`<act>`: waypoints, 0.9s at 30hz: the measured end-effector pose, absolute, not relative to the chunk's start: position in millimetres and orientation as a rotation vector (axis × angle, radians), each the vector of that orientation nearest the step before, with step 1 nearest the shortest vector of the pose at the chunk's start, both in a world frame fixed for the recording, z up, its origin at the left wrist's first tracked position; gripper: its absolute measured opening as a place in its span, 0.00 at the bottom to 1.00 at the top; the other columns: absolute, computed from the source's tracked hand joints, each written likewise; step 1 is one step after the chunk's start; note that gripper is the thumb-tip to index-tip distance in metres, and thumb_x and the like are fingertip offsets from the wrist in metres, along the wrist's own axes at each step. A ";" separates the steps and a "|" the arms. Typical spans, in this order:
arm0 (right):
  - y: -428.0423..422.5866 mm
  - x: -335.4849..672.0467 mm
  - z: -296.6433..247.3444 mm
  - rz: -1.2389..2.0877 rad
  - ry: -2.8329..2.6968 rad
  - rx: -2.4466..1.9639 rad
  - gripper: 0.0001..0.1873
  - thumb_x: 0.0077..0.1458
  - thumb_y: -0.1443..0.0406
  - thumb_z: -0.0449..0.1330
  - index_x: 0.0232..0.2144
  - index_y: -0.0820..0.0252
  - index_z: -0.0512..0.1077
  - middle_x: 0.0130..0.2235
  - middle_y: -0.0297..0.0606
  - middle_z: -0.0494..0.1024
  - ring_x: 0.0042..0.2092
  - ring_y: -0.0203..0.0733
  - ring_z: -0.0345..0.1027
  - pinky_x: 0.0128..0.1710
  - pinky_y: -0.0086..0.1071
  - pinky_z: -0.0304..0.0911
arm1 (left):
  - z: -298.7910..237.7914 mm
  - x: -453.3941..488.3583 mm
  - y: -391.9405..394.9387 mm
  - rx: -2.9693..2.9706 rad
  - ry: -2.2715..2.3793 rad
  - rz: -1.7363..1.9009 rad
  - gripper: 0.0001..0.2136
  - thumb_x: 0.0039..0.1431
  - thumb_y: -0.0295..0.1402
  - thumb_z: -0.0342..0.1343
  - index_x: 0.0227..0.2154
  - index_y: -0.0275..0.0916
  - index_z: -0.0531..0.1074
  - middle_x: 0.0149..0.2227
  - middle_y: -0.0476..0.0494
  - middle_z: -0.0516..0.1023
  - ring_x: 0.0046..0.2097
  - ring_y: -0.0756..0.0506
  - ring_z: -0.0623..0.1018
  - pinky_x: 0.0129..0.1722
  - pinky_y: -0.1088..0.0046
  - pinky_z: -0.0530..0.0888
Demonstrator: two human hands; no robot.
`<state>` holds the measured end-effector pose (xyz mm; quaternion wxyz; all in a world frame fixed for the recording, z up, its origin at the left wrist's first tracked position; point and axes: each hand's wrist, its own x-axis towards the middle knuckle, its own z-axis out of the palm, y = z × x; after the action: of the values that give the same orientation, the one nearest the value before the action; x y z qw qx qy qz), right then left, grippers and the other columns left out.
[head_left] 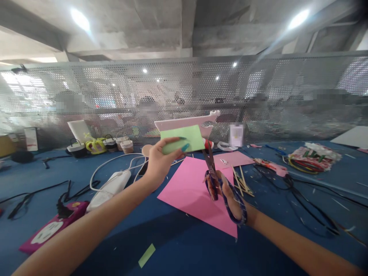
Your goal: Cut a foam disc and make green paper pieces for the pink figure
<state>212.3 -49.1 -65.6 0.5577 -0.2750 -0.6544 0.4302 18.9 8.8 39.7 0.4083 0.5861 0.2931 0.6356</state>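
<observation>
My left hand pinches a light green piece of paper between thumb and fingers, raised above the table. In my right hand is a pair of scissors, my fingers through the dark blue patterned handles. The blades point up and lie close to the paper's right edge; whether they touch it I cannot tell. Below my hands a bright pink sheet lies flat on the blue table. A small green strip rests near the table's front edge. Behind the green paper stands a pale pink board, partly hidden.
On the left are a white power strip and a purple power strip with cables. Several small cups stand farther back. Wooden sticks, a pink glue gun and a plastic bag lie right. A perforated metal screen closes the back.
</observation>
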 end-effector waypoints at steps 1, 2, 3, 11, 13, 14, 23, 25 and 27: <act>-49.7 211.9 -65.3 1.007 -1.551 -0.647 0.24 0.58 0.43 0.46 0.38 0.54 0.64 0.29 0.32 0.60 0.27 0.35 0.54 0.28 0.30 0.58 | 34.5 22.4 6.7 1.494 0.741 1.559 0.19 0.41 0.30 0.68 0.39 0.36 0.75 0.37 0.42 0.80 0.31 0.47 0.80 0.36 0.66 0.81; -50.4 211.5 -64.7 1.001 -1.559 -0.645 0.24 0.58 0.42 0.46 0.38 0.54 0.64 0.29 0.32 0.60 0.27 0.34 0.54 0.28 0.30 0.57 | 30.2 25.0 4.9 1.504 0.746 1.535 0.18 0.42 0.31 0.67 0.39 0.36 0.75 0.36 0.42 0.80 0.31 0.46 0.81 0.36 0.66 0.81; -51.1 211.1 -63.7 0.996 -1.563 -0.645 0.24 0.57 0.42 0.46 0.39 0.54 0.63 0.29 0.32 0.60 0.27 0.34 0.53 0.28 0.30 0.57 | 26.7 26.7 3.6 1.516 0.746 1.513 0.18 0.42 0.31 0.67 0.39 0.37 0.75 0.35 0.42 0.80 0.31 0.46 0.81 0.35 0.66 0.81; -57.4 211.0 -55.5 0.967 -1.579 -0.688 0.25 0.56 0.41 0.45 0.38 0.54 0.61 0.29 0.32 0.60 0.28 0.35 0.54 0.27 0.31 0.58 | 20.8 29.5 0.1 1.549 0.738 1.492 0.18 0.44 0.33 0.67 0.41 0.36 0.74 0.36 0.42 0.81 0.32 0.44 0.81 0.36 0.65 0.81; -57.8 211.6 -56.5 0.966 -1.581 -0.699 0.25 0.57 0.41 0.44 0.38 0.54 0.62 0.29 0.33 0.60 0.28 0.35 0.54 0.26 0.31 0.57 | 20.3 30.4 -0.7 1.539 0.741 1.487 0.19 0.44 0.33 0.67 0.41 0.36 0.73 0.37 0.41 0.81 0.32 0.44 0.82 0.36 0.65 0.81; -57.7 211.7 -57.2 0.964 -1.578 -0.702 0.25 0.57 0.41 0.44 0.38 0.54 0.62 0.29 0.33 0.60 0.28 0.35 0.54 0.26 0.30 0.57 | 20.0 30.7 -1.0 1.537 0.745 1.486 0.18 0.44 0.33 0.66 0.41 0.36 0.73 0.37 0.41 0.81 0.32 0.44 0.82 0.36 0.65 0.81; -60.8 209.4 -53.3 0.931 -1.618 -0.729 0.25 0.57 0.41 0.44 0.38 0.54 0.60 0.28 0.32 0.61 0.28 0.36 0.55 0.26 0.31 0.57 | 18.0 31.4 -3.5 1.543 0.747 1.499 0.17 0.44 0.32 0.67 0.40 0.37 0.74 0.36 0.42 0.81 0.32 0.44 0.81 0.37 0.65 0.81; -61.7 209.3 -52.4 0.934 -1.616 -0.747 0.25 0.57 0.41 0.44 0.38 0.54 0.60 0.27 0.32 0.60 0.27 0.36 0.55 0.27 0.31 0.58 | 18.1 32.5 -5.2 1.529 0.749 1.493 0.17 0.44 0.32 0.67 0.39 0.37 0.74 0.35 0.42 0.81 0.32 0.44 0.81 0.37 0.65 0.81; -61.4 209.2 -53.2 0.934 -1.619 -0.748 0.25 0.58 0.42 0.44 0.39 0.54 0.60 0.27 0.31 0.60 0.27 0.36 0.55 0.28 0.31 0.58 | 18.1 33.4 -6.7 1.530 0.752 1.500 0.17 0.44 0.32 0.67 0.39 0.37 0.74 0.36 0.42 0.81 0.31 0.44 0.81 0.37 0.65 0.81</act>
<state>209.2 -61.4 -53.2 0.5347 -0.3139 -0.6796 0.3920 33.4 -6.7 18.1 0.4217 0.6111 0.3002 0.5988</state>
